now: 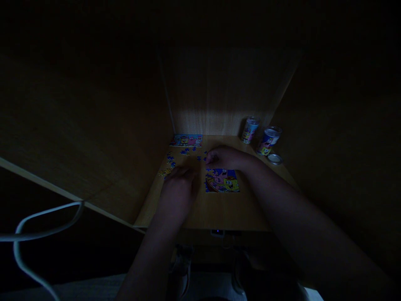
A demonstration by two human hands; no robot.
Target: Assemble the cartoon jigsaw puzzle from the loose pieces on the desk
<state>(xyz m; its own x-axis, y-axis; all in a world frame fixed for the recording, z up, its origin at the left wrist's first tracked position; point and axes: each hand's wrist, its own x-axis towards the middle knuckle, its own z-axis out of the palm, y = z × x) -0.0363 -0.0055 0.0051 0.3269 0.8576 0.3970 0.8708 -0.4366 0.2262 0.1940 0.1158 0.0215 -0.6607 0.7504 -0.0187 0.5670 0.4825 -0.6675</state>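
Just beyond the puzzle (223,181), right fingers (209,159) curled close together, contents unclear.

Cartoon puzzle (223,181): flat, left edge jagged | loose pieces (183,152): blue, yellow, scattered leftward

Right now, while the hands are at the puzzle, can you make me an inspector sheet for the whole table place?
Surface: wooden tabletop, dimly lit.
Job's things: partly assembled puzzle lying flat; loose pieces scattered to its left and above; flat cartoon picture at the back left.
Clutter: rear canister and front canister upright at the back right; round lid beside the front one.
Grips: left grip near loose pieces; right grip, fingers curled, at the puzzle's top edge. Too dark to tell if either holds a piece.
Cables: white cable looping at lower left, off the tabletop.
Surroundings: wooden back panel, dark sides.
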